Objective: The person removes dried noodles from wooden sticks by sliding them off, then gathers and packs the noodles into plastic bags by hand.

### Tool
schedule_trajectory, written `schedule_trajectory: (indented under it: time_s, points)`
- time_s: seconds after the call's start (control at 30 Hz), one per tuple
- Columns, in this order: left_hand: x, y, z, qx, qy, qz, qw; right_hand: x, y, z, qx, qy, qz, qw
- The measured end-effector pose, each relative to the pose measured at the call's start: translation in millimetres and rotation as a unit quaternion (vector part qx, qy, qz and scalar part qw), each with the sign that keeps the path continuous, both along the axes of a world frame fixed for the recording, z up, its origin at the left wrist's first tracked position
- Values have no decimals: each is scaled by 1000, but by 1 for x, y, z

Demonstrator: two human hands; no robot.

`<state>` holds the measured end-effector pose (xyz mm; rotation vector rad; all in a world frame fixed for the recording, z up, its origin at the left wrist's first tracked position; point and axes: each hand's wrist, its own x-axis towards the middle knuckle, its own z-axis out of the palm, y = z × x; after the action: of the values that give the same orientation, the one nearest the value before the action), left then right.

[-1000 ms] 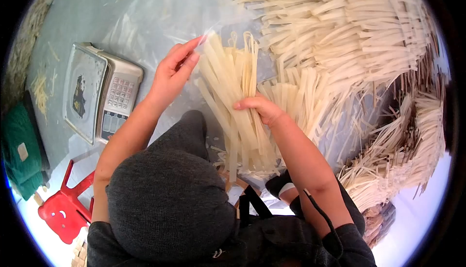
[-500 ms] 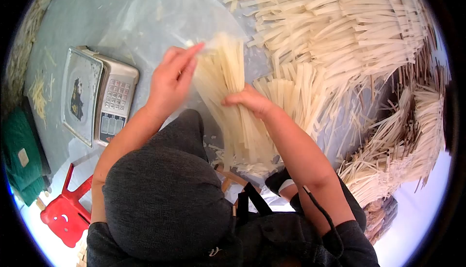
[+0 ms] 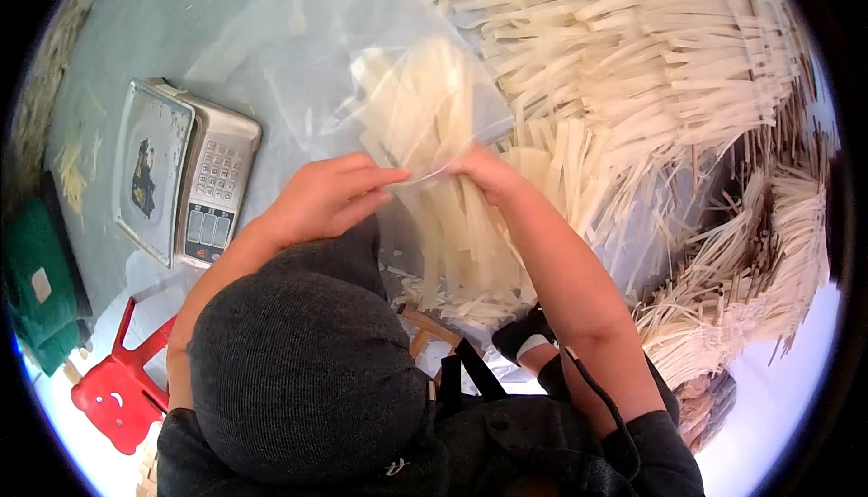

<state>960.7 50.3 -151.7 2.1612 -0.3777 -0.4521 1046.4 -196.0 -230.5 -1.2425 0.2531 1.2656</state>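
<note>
A bundle of long, flat, pale dried noodles (image 3: 425,90) lies in front of me, its far part inside a clear plastic bag (image 3: 493,104). The near part of the bundle hangs out of the bag's mouth toward my lap. My left hand (image 3: 334,194) pinches the bag's rim with thumb and forefinger, left of the bundle. On the other side, my right hand (image 3: 490,174) is closed at the bag's rim against the noodles. Its fingertips are partly hidden, so whether it also grips noodles I cannot tell.
A digital scale (image 3: 215,185) with a metal pan stands to the left. Large piles of noodles (image 3: 633,36) cover the right side. A red plastic stool (image 3: 122,397) and a green bag (image 3: 41,280) are at lower left. Noodle scraps (image 3: 72,171) lie beyond the scale.
The plastic bag has come over the far part of the noodle bundle. My left hand has moved nearer to me and down to the bag's rim; my right hand has shifted slightly forward.
</note>
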Motion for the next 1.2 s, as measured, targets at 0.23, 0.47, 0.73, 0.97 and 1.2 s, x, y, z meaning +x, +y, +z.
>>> schedule_trajectory:
  time_s: [0.23,0.47,0.73,0.97,1.2]
  points:
    - [-20,10,-81,-112,9,578,808,2,9,12,48,33,-54,997]
    - [-69,7,-185,-313,234,131,911,-4,44,-23,19,62,-1,998]
    - [-49,-6,-78,-193,514,206,810,-8,85,-60,-73,-317,240,915]
    - [-36,12,-50,-65,499,-24,864,-22,82,-55,-167,-506,242,811]
    - [22,-13,-18,-87,64,54,993,-67,97,-142,-111,-557,212,795]
